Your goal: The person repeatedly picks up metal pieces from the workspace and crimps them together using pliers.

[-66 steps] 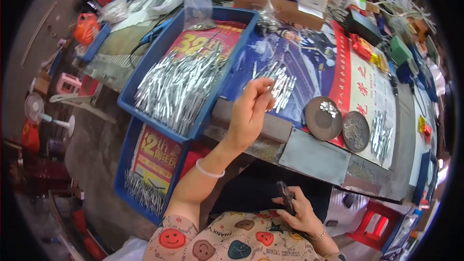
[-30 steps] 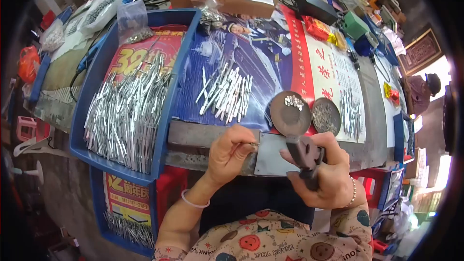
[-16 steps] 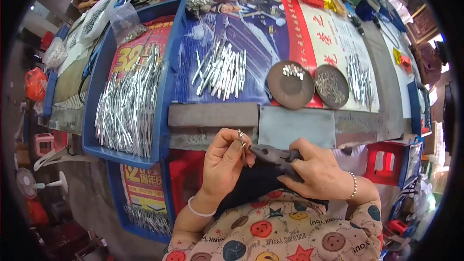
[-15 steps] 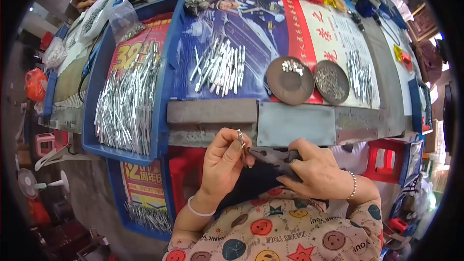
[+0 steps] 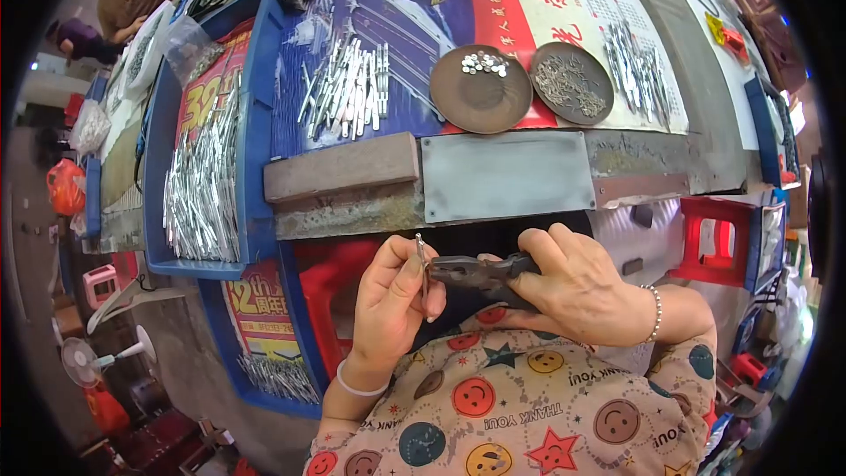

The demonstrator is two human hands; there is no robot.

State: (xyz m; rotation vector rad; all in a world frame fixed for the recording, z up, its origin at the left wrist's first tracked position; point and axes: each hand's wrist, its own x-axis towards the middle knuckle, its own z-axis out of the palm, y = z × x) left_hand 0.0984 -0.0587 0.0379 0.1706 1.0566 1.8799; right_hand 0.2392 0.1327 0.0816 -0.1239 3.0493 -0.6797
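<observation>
My left hand (image 5: pixel 388 300) pinches a thin, silvery metal piece (image 5: pixel 420 245) upright between thumb and fingers, its tip showing above them. In my right hand (image 5: pixel 577 286) is a pair of dark pliers (image 5: pixel 463 271), the fingers wrapped round the handles. The pliers' jaws point left and meet the metal piece at my left fingertips; whether they clamp it I cannot tell. Both hands are in front of the bench edge, below a grey metal plate (image 5: pixel 508 176) and a worn block (image 5: pixel 342 167).
Similar silvery strips (image 5: pixel 352 88) lie on the blue poster, with more in a blue tray (image 5: pixel 251 172) at left. One brown dish (image 5: pixel 476 106) holds small shiny discs, another dish (image 5: pixel 551 57) tiny pieces. More strips (image 5: pixel 636 75) lie at right. A red stool (image 5: pixel 705 247) stands below; people are at upper left.
The head view has shifted, so the bench things appear higher and mostly further left. The pliers appear straighter, with their jaws closer to the metal piece. Both hands keep their hold.
</observation>
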